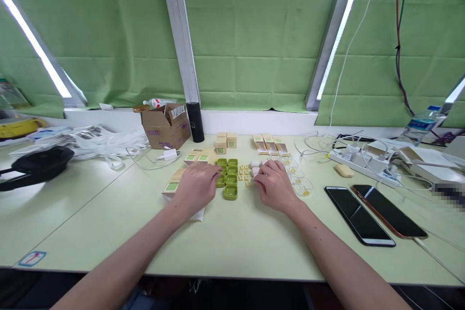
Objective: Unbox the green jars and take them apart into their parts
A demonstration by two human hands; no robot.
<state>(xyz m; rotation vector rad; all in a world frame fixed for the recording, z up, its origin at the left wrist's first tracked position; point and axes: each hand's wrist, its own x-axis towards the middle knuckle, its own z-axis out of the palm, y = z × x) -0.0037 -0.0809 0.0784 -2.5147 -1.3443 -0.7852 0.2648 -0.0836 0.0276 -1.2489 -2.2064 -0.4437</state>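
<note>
My left hand (198, 185) is closed, its fingertips at the left edge of two columns of small green square cups (231, 192). It covers part of that left column, and whatever its fingers pinch is hidden. My right hand (275, 185) is closed too, fingertips down beside small whitish blocks (255, 163); any held piece is hidden. Between the hands lie several tiny yellow pieces (240, 178) in short rows. Clear plastic covers (302, 187) with yellow bits lie right of my right hand. Beige cartons with green labels (171, 186) lie partly under my left hand.
Small closed beige boxes (221, 145) and opened cartons (269, 146) stand farther back. A cardboard box (163, 131) and black cylinder (195, 122) are behind, left. At right lie two phones (359, 215), (390, 210), a beige case (344, 170) and a cabled power strip (366, 167).
</note>
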